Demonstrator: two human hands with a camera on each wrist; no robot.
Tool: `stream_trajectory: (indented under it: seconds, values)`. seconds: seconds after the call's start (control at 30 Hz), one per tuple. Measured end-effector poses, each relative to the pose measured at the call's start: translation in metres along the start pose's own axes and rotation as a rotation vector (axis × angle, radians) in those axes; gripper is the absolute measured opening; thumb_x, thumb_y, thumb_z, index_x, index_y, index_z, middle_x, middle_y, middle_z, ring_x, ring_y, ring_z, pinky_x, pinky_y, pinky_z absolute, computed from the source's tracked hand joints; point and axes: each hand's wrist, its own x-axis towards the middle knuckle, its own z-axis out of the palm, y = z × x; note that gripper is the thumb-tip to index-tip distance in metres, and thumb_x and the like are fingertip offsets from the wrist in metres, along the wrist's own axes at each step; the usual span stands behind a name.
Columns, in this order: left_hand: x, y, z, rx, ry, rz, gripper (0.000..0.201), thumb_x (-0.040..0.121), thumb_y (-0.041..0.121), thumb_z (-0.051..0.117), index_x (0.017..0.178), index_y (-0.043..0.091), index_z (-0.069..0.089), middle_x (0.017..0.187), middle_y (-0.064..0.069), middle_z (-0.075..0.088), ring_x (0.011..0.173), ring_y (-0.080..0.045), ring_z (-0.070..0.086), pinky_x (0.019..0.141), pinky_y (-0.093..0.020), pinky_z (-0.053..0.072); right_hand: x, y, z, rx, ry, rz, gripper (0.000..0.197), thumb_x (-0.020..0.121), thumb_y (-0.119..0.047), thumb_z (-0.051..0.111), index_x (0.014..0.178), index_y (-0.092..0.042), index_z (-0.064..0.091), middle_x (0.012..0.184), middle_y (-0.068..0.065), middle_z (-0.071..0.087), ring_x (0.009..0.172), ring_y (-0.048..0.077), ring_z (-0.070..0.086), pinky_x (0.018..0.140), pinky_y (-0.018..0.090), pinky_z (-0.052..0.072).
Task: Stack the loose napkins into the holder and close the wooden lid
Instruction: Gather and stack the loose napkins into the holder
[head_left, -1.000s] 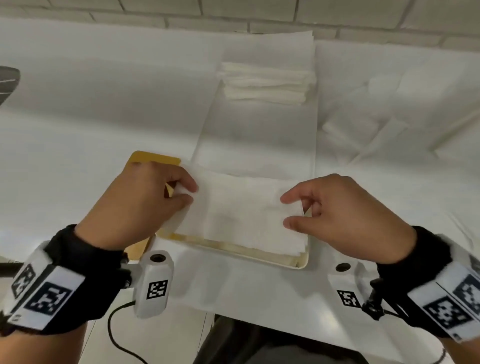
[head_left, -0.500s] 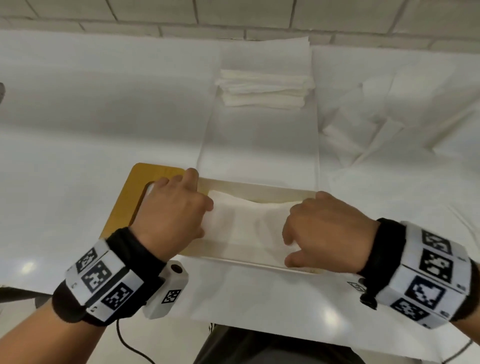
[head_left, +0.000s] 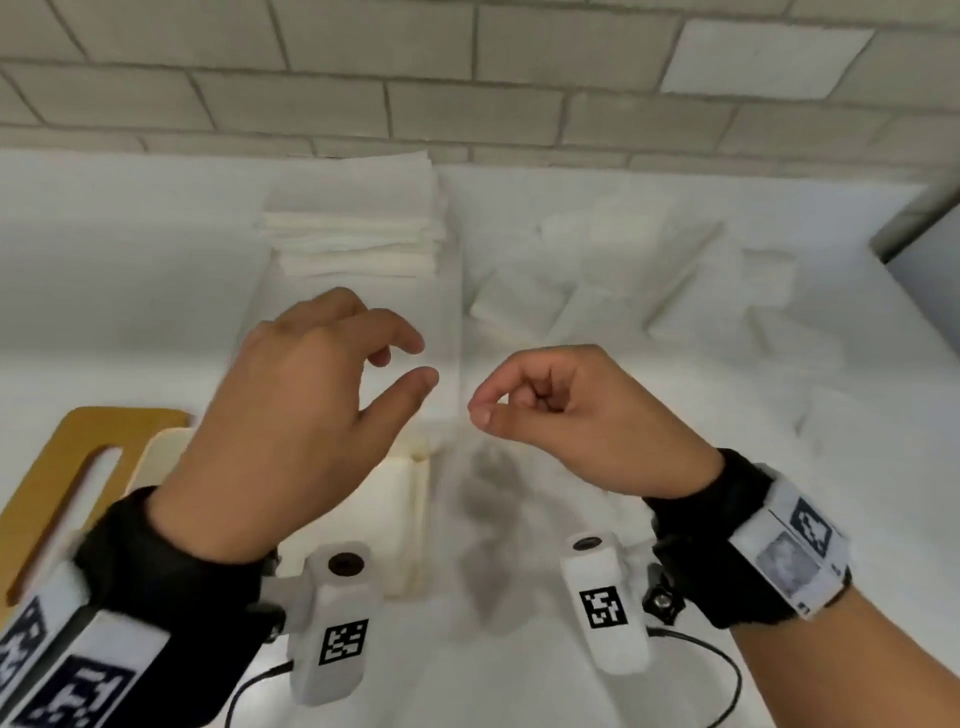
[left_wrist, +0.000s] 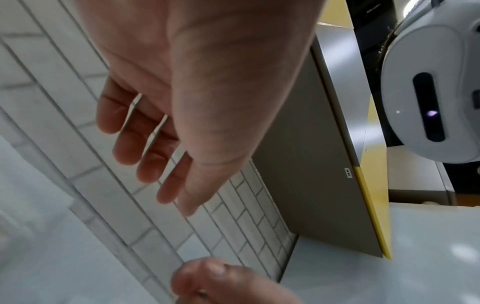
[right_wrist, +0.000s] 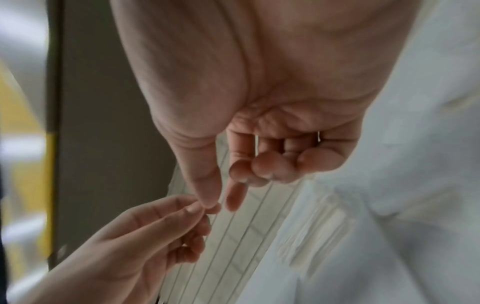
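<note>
The cream napkin holder (head_left: 418, 519) sits at the table's near edge, mostly hidden under my left wrist. Its wooden lid (head_left: 57, 467), orange-brown with a slot, lies flat just left of it. My left hand (head_left: 415, 361) hovers above the holder with relaxed, spread fingers (left_wrist: 145, 160) and holds nothing. Beside it, my right hand (head_left: 485, 408) is raised with fingers curled into the palm (right_wrist: 272, 166), thumb and forefinger nearly touching, empty. A folded napkin stack (head_left: 353, 244) lies at the back centre. Loose napkins (head_left: 597, 280) are scattered at the back right.
A white cloth covers the table (head_left: 130, 312) up to a tiled wall (head_left: 467, 78). A grey panel with a yellow edge (left_wrist: 311, 164) stands against the wall. Cables (head_left: 727, 675) trail near the front edge.
Both hands have let go of the napkin they pressed into the holder and have risen above it. The left hand's fingers have spread, the right hand's have curled. The head view has tilted up.
</note>
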Motion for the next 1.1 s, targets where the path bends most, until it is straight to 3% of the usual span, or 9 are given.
stream_trajectory:
  seconds: [0.13, 0.23, 0.37, 0.5, 0.63, 0.77, 0.9, 1.0, 1.1]
  values:
    - [0.035, 0.070, 0.066, -0.166, -0.058, -0.008, 0.015, 0.092, 0.041, 0.064, 0.103, 0.032, 0.068, 0.092, 0.011, 0.058, 0.086, -0.008, 0.057, 0.069, -0.015, 0.039, -0.024, 0.057, -0.067, 0.214, 0.295, 0.146, 0.006, 0.088, -0.012, 0.071, 0.085, -0.015, 0.074, 0.062, 0.000, 0.052, 0.058, 0.013, 0.048, 0.059, 0.021, 0.041]
    - [0.072, 0.097, 0.137, -0.203, -0.256, -0.082, 0.026, 0.092, 0.040, 0.065, 0.114, 0.026, 0.065, 0.107, 0.005, 0.058, 0.097, -0.012, 0.059, 0.083, -0.022, 0.045, -0.042, 0.103, -0.115, 0.450, 0.498, 0.289, 0.007, 0.091, -0.011, 0.065, 0.090, -0.013, 0.072, 0.070, 0.000, 0.060, 0.065, 0.013, 0.058, 0.063, 0.025, 0.043]
    - [0.111, 0.096, 0.211, -0.093, -0.491, -0.307, 0.066, 0.087, 0.040, 0.072, 0.142, 0.018, 0.043, 0.139, -0.009, 0.044, 0.124, -0.027, 0.051, 0.103, -0.035, 0.043, -0.060, 0.151, -0.170, 0.756, 0.692, 0.384, 0.004, 0.092, -0.016, 0.065, 0.095, -0.015, 0.068, 0.078, 0.001, 0.066, 0.079, 0.018, 0.065, 0.071, 0.029, 0.047]
    - [0.124, 0.089, 0.237, 0.137, -0.491, -0.398, 0.102, 0.070, 0.054, 0.082, 0.149, 0.017, 0.028, 0.144, -0.010, 0.040, 0.133, -0.032, 0.041, 0.107, -0.045, 0.039, -0.063, 0.183, -0.203, 0.641, 0.788, 0.444, 0.018, 0.092, -0.014, 0.064, 0.108, -0.008, 0.066, 0.091, 0.006, 0.064, 0.086, 0.019, 0.060, 0.073, 0.029, 0.048]
    - [0.126, 0.088, 0.239, 0.252, -0.479, -0.452, 0.115, 0.059, 0.065, 0.084, 0.147, 0.015, 0.029, 0.142, -0.011, 0.039, 0.131, -0.034, 0.040, 0.104, -0.045, 0.035, -0.055, 0.197, -0.218, 0.373, 0.711, 0.566, 0.039, 0.086, -0.020, 0.074, 0.120, -0.011, 0.058, 0.104, 0.006, 0.065, 0.087, 0.021, 0.062, 0.077, 0.034, 0.051]
    - [0.125, 0.085, 0.237, 0.243, -0.473, -0.464, 0.104, 0.058, 0.066, 0.083, 0.137, 0.016, 0.038, 0.132, -0.006, 0.047, 0.126, -0.032, 0.045, 0.102, -0.045, 0.033, -0.041, 0.196, -0.217, 0.135, 0.586, 0.597, 0.058, 0.081, -0.023, 0.079, 0.129, -0.015, 0.047, 0.119, 0.007, 0.055, 0.104, 0.023, 0.059, 0.084, 0.033, 0.050]
    - [0.121, 0.081, 0.233, -0.047, -0.376, -0.444, 0.064, 0.073, 0.044, 0.084, 0.118, 0.011, 0.052, 0.112, -0.004, 0.060, 0.111, -0.030, 0.058, 0.088, -0.036, 0.044, -0.026, 0.201, -0.211, 0.070, 0.585, 0.603, 0.066, 0.076, -0.018, 0.082, 0.130, -0.013, 0.045, 0.109, 0.005, 0.059, 0.108, 0.027, 0.060, 0.098, 0.040, 0.050]
    - [0.116, 0.078, 0.226, -0.118, -0.237, -0.353, 0.034, 0.092, 0.033, 0.068, 0.110, 0.005, 0.063, 0.105, -0.012, 0.068, 0.101, -0.034, 0.063, 0.078, -0.032, 0.044, -0.021, 0.202, -0.211, 0.105, 0.620, 0.602, 0.066, 0.073, -0.009, 0.083, 0.128, -0.011, 0.047, 0.105, 0.007, 0.062, 0.107, 0.028, 0.062, 0.099, 0.044, 0.050]
    - [0.110, 0.076, 0.216, -0.105, -0.165, -0.301, 0.033, 0.102, 0.031, 0.052, 0.101, 0.001, 0.065, 0.095, -0.011, 0.070, 0.093, -0.032, 0.063, 0.074, -0.032, 0.043, -0.019, 0.202, -0.212, 0.219, 0.714, 0.573, 0.056, 0.074, -0.005, 0.083, 0.121, -0.007, 0.053, 0.109, 0.013, 0.065, 0.102, 0.030, 0.065, 0.095, 0.043, 0.053]
